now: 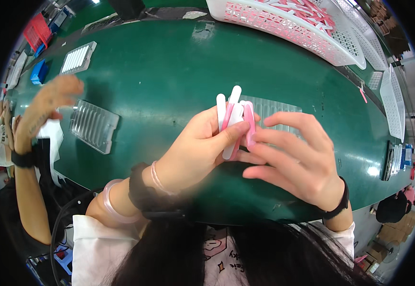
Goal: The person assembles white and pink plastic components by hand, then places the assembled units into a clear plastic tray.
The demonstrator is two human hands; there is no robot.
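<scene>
My left hand (207,131) is closed around a small bunch of flat pink and white plastic sticks (230,114) with rounded ends, the thumb pressing across them. Close on the right is my right hand (298,152), fingers spread and curved toward the bunch. Its fingertips reach beside a pink stick (250,125) at the bunch's right side; whether they touch it I cannot tell. Partly hidden behind both hands, a clear ribbed plastic tray (283,107) lies on the green table (169,66).
To the left lie another clear ribbed tray (94,125) and one holding white sticks (77,58). A co-worker's blurred hand (50,102) hovers beside them. White perforated baskets stand at the back right; one basket (283,31) holds many pink and white pieces. A blue box (38,72) sits far left.
</scene>
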